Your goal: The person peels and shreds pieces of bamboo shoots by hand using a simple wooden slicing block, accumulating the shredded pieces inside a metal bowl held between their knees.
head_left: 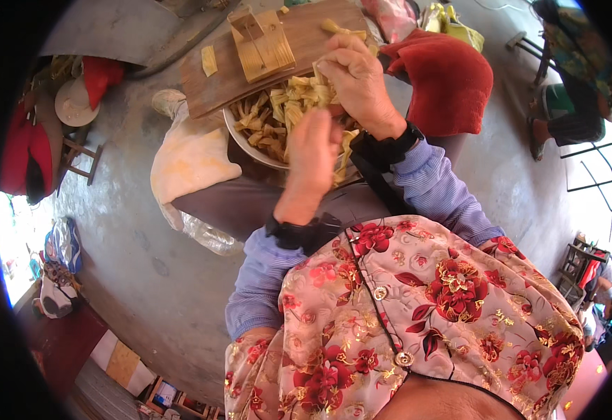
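Observation:
A white-rimmed basin (241, 145) rests at my lap, heaped with pale yellow, folded leaf-like strips (278, 112). Over its near right side is my left hand (313, 154), its fingers smeared by motion, so what it holds cannot be told. My right hand (358, 80) is raised above the far right of the heap, thumb and fingers pinched together. Whatever is between those fingertips is too small to make out. Across the far side of the basin lies a brown wooden board (201, 87), with a lighter wooden block (267, 56) fixed or standing on it.
One yellow piece (209, 61) lies on the board. A red cloth (446, 80) covers my right knee, a cream cloth (190, 161) my left. Wooden stools (78, 159) stand at left, and another person (579, 105) is at far right.

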`<act>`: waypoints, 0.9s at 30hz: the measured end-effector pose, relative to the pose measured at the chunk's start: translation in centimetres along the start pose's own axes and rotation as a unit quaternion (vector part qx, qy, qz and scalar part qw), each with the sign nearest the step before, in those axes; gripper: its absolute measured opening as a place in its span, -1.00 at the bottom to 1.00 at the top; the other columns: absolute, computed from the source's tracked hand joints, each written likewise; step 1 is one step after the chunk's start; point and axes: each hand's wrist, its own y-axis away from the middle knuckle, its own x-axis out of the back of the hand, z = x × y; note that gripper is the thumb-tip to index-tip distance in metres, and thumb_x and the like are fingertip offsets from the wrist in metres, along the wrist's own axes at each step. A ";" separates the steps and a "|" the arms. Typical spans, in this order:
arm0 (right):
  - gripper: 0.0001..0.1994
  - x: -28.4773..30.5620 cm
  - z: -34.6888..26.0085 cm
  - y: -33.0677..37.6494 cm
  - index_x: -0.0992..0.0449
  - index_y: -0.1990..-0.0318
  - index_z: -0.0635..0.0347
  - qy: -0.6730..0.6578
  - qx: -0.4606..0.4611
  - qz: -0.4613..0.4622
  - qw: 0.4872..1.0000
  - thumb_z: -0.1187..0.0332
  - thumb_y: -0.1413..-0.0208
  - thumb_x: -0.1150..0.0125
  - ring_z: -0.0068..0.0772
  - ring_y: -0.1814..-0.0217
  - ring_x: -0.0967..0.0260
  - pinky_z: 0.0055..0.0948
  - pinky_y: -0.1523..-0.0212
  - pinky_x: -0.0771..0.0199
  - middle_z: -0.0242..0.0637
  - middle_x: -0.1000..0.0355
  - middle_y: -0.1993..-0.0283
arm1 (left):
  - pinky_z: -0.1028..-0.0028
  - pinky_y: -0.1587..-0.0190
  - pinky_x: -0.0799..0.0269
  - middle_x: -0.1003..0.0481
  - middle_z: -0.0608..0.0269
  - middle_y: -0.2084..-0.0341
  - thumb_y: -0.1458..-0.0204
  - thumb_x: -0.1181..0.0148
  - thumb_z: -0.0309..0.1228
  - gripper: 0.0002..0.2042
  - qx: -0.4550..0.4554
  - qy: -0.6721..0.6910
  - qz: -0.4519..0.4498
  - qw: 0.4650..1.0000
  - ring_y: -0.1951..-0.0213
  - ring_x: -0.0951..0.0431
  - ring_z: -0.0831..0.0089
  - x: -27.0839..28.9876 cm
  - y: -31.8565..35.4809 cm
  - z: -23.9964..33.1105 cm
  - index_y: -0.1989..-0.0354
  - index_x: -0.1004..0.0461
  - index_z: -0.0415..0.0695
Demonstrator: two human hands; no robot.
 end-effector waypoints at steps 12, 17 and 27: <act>-0.79 3.9 -2.7 -1.7 -0.48 0.26 0.33 0.019 -0.078 -0.424 0.902 0.33 -0.10 -0.12 -0.42 0.49 -0.32 -0.49 0.41 -0.34 -0.16 -0.37 0.51 | 0.35 0.56 -0.27 -0.41 0.15 0.61 0.00 -0.16 -0.37 -0.86 -0.405 -0.563 0.083 0.716 0.56 -0.42 0.14 4.9 -1.4 3.7 0.51 -0.41 -0.13; -0.71 4.8 -0.5 -1.7 -0.52 0.19 0.19 0.088 0.026 -0.422 0.902 0.23 0.03 -0.21 -0.14 0.35 -0.44 -0.35 0.30 -0.43 -0.10 -0.47 0.40 | 0.35 0.60 -0.22 -0.33 0.13 0.71 0.04 -0.21 -0.35 -0.77 -0.389 -0.543 0.076 0.740 0.63 -0.35 0.14 5.4 -1.0 3.6 0.63 -0.36 -0.16; -0.77 3.2 -5.2 -5.1 -0.50 0.28 0.29 -0.006 -0.066 -0.501 0.863 0.31 0.03 -0.19 -0.36 0.56 -0.36 -0.41 0.47 -0.36 -0.23 -0.40 0.58 | 0.42 0.58 -0.20 -0.25 0.11 0.74 0.01 -0.20 -0.36 -0.75 -0.347 -0.471 -0.060 0.809 0.68 -0.23 0.30 5.6 -2.4 5.9 0.59 -0.34 -0.23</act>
